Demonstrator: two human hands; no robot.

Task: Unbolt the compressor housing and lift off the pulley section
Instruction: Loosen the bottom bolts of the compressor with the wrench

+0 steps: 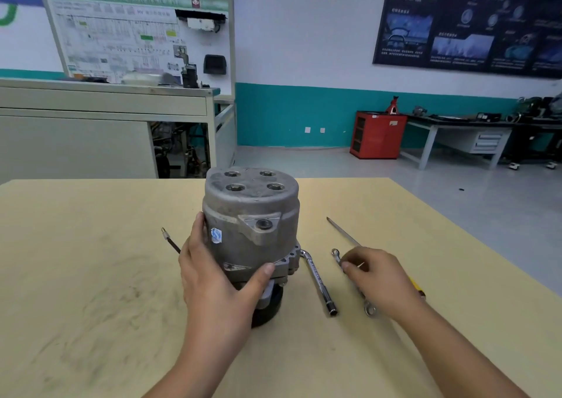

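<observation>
Grey cast-metal compressor stands upright, four recessed bolts on top.

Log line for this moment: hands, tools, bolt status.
left hand grips compressor housing | right hand curled over ring spanner on table | four top bolts in place | L-socket wrench lying unused

The compressor housing under my left hand is dull grey cast metal, matt and grainy, with one glossy sticker. The socket wrench and ring spanner by my right hand are bright polished metal; the table is matt, scuffed, wood-like board.
</observation>
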